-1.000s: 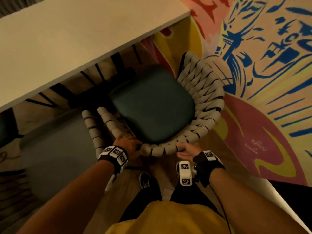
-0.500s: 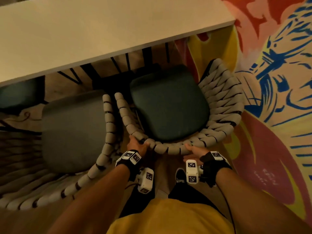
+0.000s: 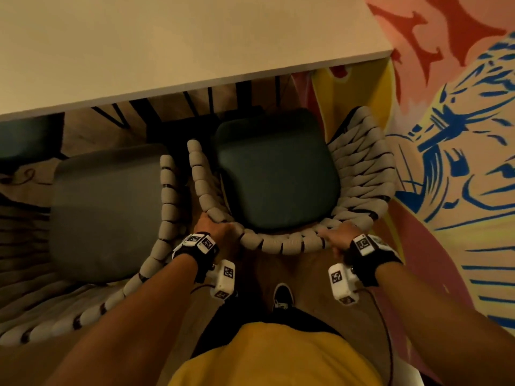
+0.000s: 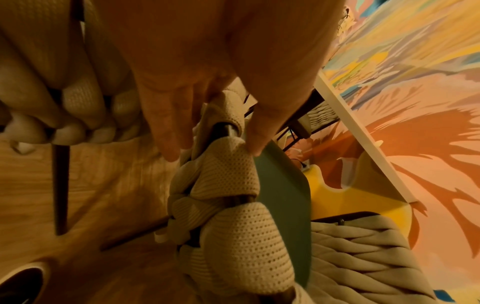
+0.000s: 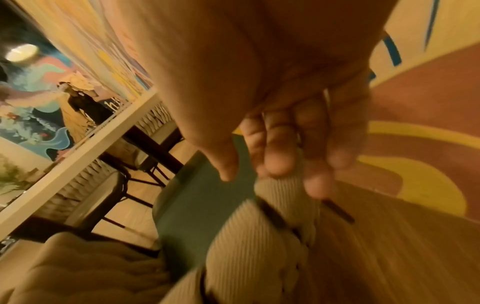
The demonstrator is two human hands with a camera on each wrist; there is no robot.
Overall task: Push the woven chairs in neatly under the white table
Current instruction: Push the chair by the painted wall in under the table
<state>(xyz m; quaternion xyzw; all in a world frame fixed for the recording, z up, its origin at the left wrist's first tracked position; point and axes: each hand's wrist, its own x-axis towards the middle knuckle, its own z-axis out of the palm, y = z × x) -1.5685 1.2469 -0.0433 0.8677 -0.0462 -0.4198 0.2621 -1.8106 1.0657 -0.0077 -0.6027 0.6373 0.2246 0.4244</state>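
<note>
Chair [image 3: 278,174] front toward table [image 3: 167,45]

Two woven chairs [image 3: 281,243], one white table [image 3: 167,45], two hands [image 3: 220,232]

Your view takes in painted mural [image 3: 457,151] at right: blue strokes on peach, red shapes higher up, yellow and pink bands lower down. Wood-grain floor [image 3: 289,263] below. Black shoe [image 3: 282,295] on floor. Yellow shirt [image 3: 273,358] at bottom edge.
</note>
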